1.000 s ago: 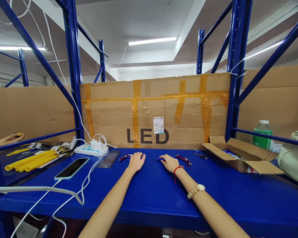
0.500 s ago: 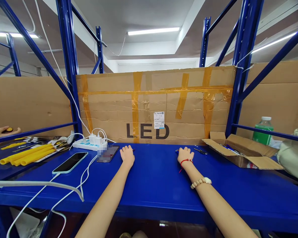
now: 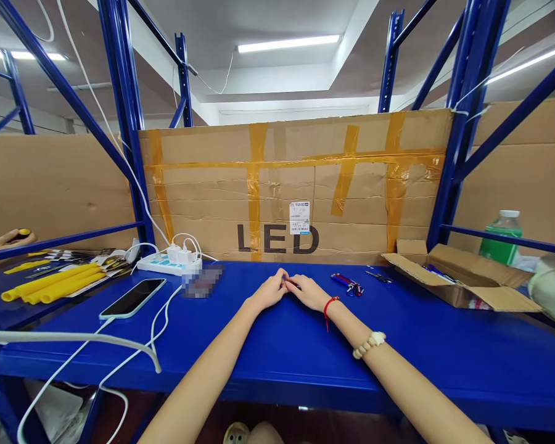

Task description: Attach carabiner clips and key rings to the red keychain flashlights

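Reference landmark: the open cardboard box point(image 3: 454, 295) on the blue counter point(image 3: 277, 351). Directions are as seen by the person.

Hand position: left of the box, well apart from it. The left hand point(image 3: 269, 292) and right hand point(image 3: 309, 292) are together, fingertips meeting. A dark sliver point(image 3: 296, 285) shows at the fingers; whether the hands are clamped on it, and which way it points, cannot be told.

Red-and-blue item point(image 3: 346, 283): left of the box, between it and the right hand, touching neither. The long axis lies obliquely on the counter. The plain end points away from the box and slightly to the rear; the end with small fittings points toward the box and the person.

Dark slim item point(image 3: 379, 276): near the left flap of the box. The long axis follows a similar slant, near end toward the box.

Containers: the box stands with its flaps spread outward. Slender items point(image 3: 440, 272), some blue, lie inside; their number cannot be told. A bottle point(image 3: 502, 239) with a white cap and green contents stands upright behind the box, toward its right.
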Motion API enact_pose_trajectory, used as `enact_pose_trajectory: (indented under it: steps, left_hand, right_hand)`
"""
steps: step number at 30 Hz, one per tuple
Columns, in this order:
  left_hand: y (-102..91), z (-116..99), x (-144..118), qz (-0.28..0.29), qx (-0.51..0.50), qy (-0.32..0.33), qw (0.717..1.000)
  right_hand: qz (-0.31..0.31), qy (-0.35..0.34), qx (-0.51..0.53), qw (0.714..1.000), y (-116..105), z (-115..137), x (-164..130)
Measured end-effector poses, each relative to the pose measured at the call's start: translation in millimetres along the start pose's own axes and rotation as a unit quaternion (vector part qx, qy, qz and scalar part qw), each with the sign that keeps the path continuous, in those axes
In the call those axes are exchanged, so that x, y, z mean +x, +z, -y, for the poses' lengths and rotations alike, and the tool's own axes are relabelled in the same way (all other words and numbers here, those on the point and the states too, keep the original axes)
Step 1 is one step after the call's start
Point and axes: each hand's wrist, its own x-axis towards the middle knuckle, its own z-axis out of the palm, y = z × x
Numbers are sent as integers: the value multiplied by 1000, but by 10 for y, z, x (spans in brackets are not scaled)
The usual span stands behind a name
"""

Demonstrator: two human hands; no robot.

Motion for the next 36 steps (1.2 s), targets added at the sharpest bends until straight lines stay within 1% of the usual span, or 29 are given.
enact_pose_trajectory:
  steps: [5,10,13,16,21,24,28,32,34,36]
  left_hand:
    - [14,-17,52,-25,-53,15,998]
    - [9,3,61,-68,-64,-14,996]
    - [22,36,39,-66,-61,-24,996]
    - [35,36,19,-53,-74,-14,996]
    - [32,-78,10,-58,-113,14,992]
    - [32,-146,15,-74,-139,14,987]
    - [27,-144,41,-114,-168,-24,979]
    - [-19,-68,79,-173,-201,-103,959]
    - [-43,-38,92,-191,-220,-143,946]
    - [-53,-25,98,-197,-237,-173,935]
  right_hand:
    - [14,-24,59,998,34,-70,16]
    - [9,-36,79,996,-16,-106,1]
    - [-9,-33,82,996,-36,-131,-12]
    - [-13,-27,93,995,-31,-162,-22]
    - [4,-26,157,987,26,-152,-17]
    - [12,-22,202,979,58,-132,3]
    - [17,-19,236,971,89,-163,34]
    - [0,-15,244,970,117,-225,50]
    - [-8,-11,245,969,124,-247,52]
    - [-11,-11,245,969,126,-265,52]
